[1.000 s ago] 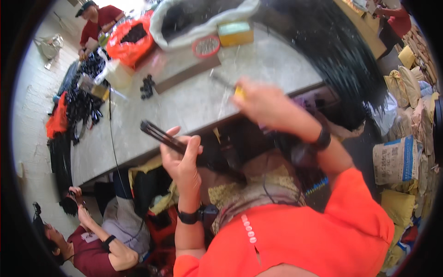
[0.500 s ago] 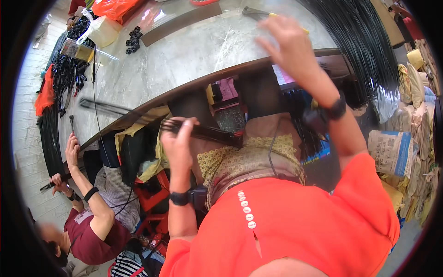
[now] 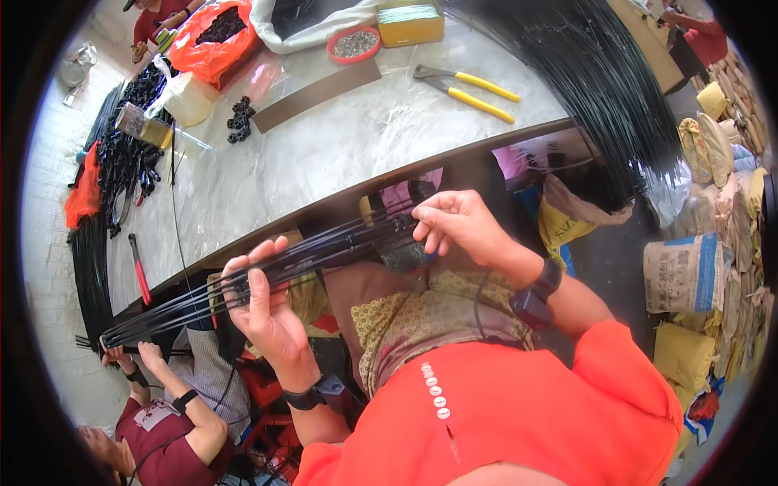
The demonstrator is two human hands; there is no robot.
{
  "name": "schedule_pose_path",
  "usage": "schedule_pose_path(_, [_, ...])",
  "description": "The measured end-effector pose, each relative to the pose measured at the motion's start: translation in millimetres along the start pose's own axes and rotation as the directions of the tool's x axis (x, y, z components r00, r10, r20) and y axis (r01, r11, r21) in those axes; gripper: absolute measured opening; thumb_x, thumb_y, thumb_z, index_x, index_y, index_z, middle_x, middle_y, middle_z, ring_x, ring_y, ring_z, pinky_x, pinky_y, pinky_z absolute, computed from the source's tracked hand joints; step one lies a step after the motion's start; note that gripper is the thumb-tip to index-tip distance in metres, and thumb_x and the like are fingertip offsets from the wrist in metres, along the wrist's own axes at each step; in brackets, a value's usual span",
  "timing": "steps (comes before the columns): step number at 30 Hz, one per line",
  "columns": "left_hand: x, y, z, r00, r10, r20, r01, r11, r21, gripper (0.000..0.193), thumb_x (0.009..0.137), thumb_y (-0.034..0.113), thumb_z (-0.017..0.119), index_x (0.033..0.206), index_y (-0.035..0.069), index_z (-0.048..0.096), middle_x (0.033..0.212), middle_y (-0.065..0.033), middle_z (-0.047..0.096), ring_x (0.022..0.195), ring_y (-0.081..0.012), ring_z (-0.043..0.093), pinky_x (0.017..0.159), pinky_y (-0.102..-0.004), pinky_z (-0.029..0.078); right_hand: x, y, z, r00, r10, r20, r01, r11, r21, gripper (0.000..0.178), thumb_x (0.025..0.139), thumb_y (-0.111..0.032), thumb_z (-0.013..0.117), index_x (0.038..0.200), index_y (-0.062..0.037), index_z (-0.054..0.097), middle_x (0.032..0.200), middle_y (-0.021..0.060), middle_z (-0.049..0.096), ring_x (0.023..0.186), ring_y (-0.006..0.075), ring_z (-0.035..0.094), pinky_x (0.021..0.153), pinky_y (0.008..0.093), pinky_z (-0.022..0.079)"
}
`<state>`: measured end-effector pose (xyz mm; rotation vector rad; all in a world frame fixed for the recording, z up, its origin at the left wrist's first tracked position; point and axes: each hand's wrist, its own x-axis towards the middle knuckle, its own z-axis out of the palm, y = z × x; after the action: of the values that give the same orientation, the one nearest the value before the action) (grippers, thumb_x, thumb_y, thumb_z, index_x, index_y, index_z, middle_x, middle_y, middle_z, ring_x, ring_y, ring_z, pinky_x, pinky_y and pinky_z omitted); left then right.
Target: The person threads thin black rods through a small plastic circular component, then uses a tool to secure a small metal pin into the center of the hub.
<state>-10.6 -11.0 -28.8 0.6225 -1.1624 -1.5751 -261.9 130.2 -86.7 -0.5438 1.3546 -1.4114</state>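
A folded black umbrella frame (image 3: 312,257), made of several thin ribs gathered at the far left tip, lies slantwise across the space above my lap. My left hand (image 3: 263,304) is wrapped round its middle, with the thumb on the near side and some ribs splayed between the fingers. At the right end, my right hand (image 3: 454,223) pinches the rib ends between thumb and forefinger, its other fingers curled. Beyond the hands, a pair of end-cutting pincers (image 3: 466,91) with yellow handles lies open on the table.
Long black rods (image 3: 592,89) cover the table's right side. A grey strip (image 3: 316,95), black small parts (image 3: 241,120) and a red bowl of metal bits (image 3: 354,44) lie on the table (image 3: 356,146). Red-handled pliers (image 3: 139,271) rest near a co-worker (image 3: 174,421) at left.
My right hand has come down from over the pincers to the frame's right end, leaving them on the table. My left hand has moved left and turned, raising the frame.
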Motion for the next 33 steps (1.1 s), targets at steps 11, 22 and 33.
schedule_pose_path(11, [-11,1,8,0.979,0.163,0.122,-0.153,0.984,-0.087,0.028,0.093,0.017,0.068,0.110,0.007,0.048,0.109,-0.0214,0.065,0.108,-0.0413,0.064,0.095,-0.0568,0.052,-7,9,13,0.974,0.153,-0.168,-0.094,0.944,0.317,0.021,0.095,-0.015,0.067,0.102,0.0032,0.062,0.090,0.0133,0.071,0.069,0.0154,0.070,0.054,0.0241,0.055])
schedule_pose_path(22, [-19,12,0,0.962,0.205,0.180,-0.171,0.967,-0.189,0.033,0.090,0.020,0.073,0.109,0.010,0.049,0.106,-0.0197,0.066,0.106,-0.0410,0.065,0.096,-0.0582,0.050,-12,24,6,0.985,0.170,0.032,-0.153,0.774,0.615,0.011,0.095,-0.015,0.067,0.102,-0.0073,0.062,0.090,0.0061,0.069,0.075,0.0125,0.067,0.057,0.0236,0.054])
schedule_pose_path(33, [-40,0,-6,0.870,-0.316,0.379,0.352,0.936,-0.029,0.056,0.094,0.020,0.068,0.140,-0.001,0.044,0.130,-0.0208,0.061,0.121,-0.0359,0.060,0.106,-0.0489,0.047,-25,-120,9,0.901,-0.410,-0.140,0.432,0.880,0.200,0.033,0.103,-0.036,0.053,0.108,-0.0040,0.059,0.091,0.0122,0.069,0.077,0.0209,0.071,0.055,0.0276,0.055])
